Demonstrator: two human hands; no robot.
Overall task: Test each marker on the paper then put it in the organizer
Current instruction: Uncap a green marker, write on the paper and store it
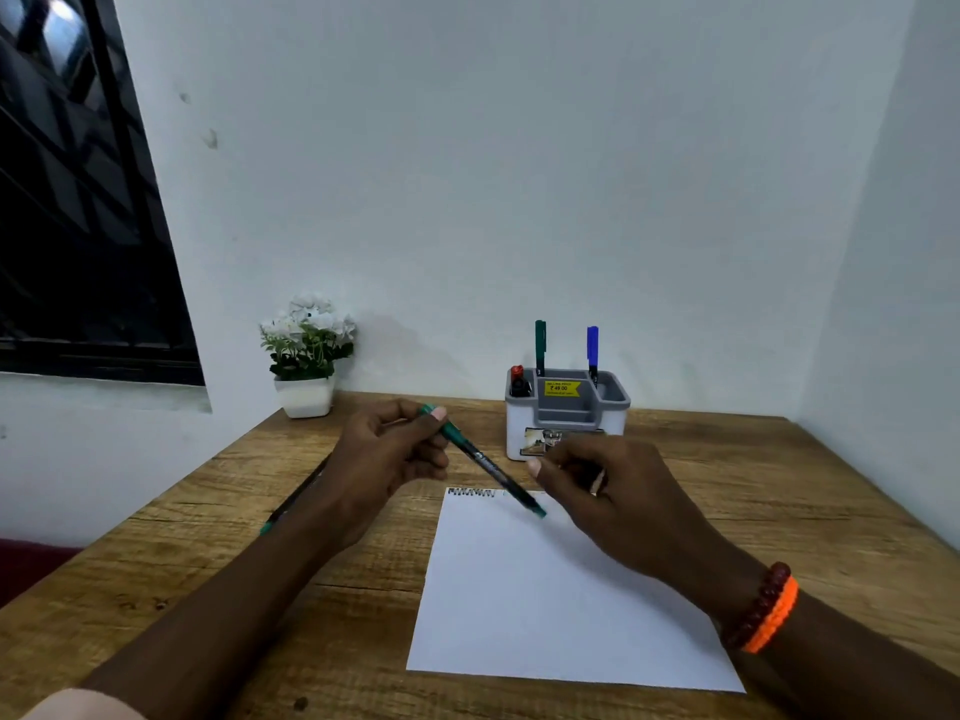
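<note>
The paper is lying on the table, before the organizer — three markers are standing in it. The plant is sitting at the back left. Another marker is lying left of the paper — partly behind the left arm.

Both forearms reach forward, converging. The left hand curls its fingers round a marker, thumb on top. The right hand is loosely curled, seemingly pinching something small at its fingertips
</note>
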